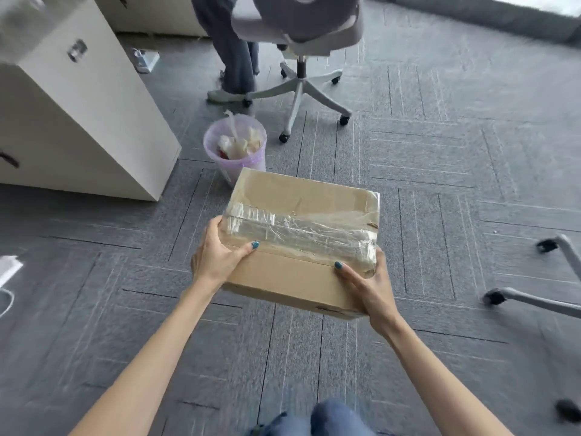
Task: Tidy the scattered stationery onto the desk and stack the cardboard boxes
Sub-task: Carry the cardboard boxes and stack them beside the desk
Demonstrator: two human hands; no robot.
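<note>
A brown cardboard box [298,234], sealed across its top with wide clear tape, is held above the grey carpet in front of me. My left hand [217,256] grips its left near corner, thumb on top. My right hand [367,287] holds its right near corner, thumb lying along the top edge. No stationery or other boxes are in sight.
A lined waste bin [234,146] full of paper stands just beyond the box. A beige cabinet [78,121] is at the left. A grey office chair [301,42] and a person's legs [229,48] are at the back. Another chair base [540,297] is at the right.
</note>
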